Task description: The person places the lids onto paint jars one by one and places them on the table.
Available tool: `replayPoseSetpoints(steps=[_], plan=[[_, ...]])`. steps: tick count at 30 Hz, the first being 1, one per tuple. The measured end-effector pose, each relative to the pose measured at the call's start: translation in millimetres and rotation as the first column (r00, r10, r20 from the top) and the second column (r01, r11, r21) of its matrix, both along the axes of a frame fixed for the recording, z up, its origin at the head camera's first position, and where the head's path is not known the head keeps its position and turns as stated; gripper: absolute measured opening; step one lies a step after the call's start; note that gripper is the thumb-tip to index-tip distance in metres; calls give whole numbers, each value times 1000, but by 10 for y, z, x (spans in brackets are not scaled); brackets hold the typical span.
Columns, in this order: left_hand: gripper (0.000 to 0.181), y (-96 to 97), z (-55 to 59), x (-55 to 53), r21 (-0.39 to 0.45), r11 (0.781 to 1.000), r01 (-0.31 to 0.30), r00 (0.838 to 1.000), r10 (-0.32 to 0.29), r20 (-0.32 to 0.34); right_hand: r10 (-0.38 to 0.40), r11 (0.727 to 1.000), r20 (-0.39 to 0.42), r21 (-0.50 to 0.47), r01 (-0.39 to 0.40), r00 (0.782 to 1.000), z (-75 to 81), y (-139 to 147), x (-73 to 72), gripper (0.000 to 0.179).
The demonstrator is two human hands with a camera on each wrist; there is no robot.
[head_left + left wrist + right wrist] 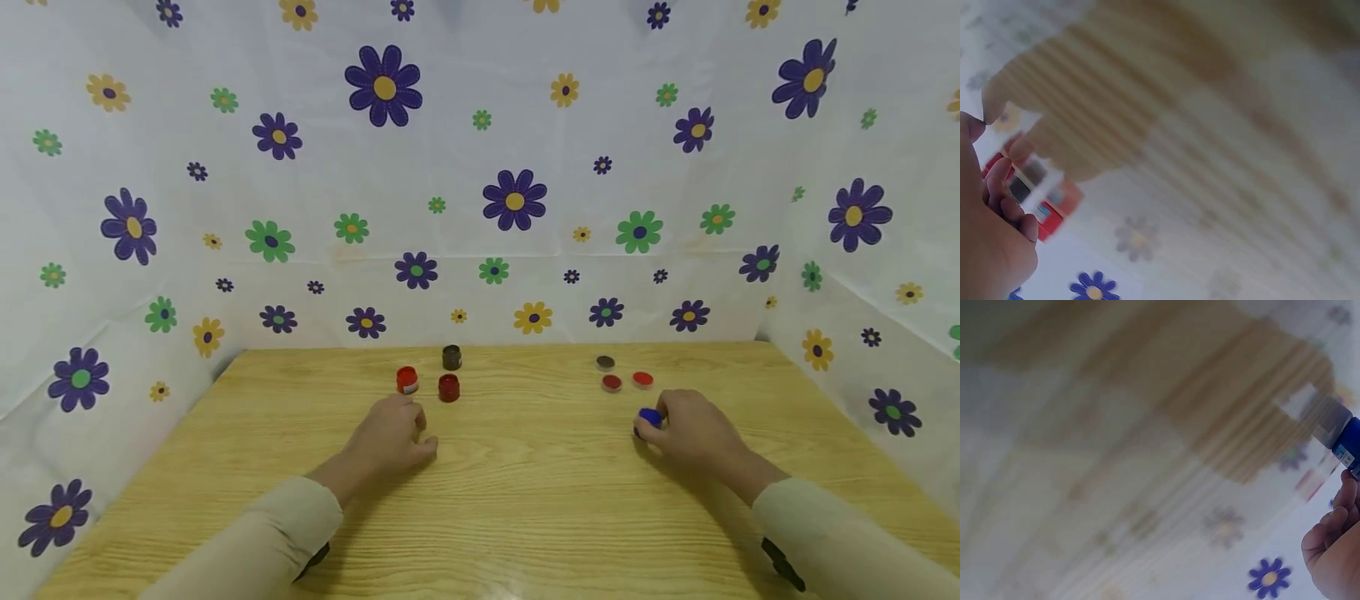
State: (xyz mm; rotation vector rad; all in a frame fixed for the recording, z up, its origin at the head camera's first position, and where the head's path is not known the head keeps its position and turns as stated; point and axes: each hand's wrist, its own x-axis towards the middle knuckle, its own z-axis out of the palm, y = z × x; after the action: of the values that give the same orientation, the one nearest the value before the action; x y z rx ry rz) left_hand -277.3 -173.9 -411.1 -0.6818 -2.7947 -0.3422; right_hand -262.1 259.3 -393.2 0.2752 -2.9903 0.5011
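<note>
At the right of the table, my right hand (pixel 697 429) grips a small blue paint jar (pixel 648 417) between thumb and fingers. The right wrist view shows this blue jar with a white label at its right edge, partly cut off. My left hand (pixel 390 437) holds nothing, its fingers loosely bent over the wood. Just past its knuckles stands a bright red paint jar (pixel 407 380) with a white label. Beside it are a dark red jar (pixel 448 388) and a black jar (pixel 452 358), all three without lids.
Three round lids lie beyond my right hand: a dark one (pixel 605 363), a dark red one (pixel 611 383) and a bright red one (pixel 642 379). The wooden table (pixel 525 500) ends at a white flowered cloth (pixel 450 167) behind and on both sides.
</note>
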Motion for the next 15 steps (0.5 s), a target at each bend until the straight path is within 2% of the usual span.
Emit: replayPoseSetpoints(steps=[5,8,11,15], plan=[[23,-205,22,9,36,997,-63,997,61,41,-52,999,29,12,52,998,11,331,10,38],[24,-270,33,-4,41,996,-78,996,76,51,-68,998,29,17,68,997,11,468,1,40],[25,-259,28,-40,52,995,-86,994,82,71,-63,998,13,27,62,998,14,537,-20,44],[26,-143,-3,-132,60,995,-77,994,72,77,-48,997,-45,57,50,998,32,500,-67,47]])
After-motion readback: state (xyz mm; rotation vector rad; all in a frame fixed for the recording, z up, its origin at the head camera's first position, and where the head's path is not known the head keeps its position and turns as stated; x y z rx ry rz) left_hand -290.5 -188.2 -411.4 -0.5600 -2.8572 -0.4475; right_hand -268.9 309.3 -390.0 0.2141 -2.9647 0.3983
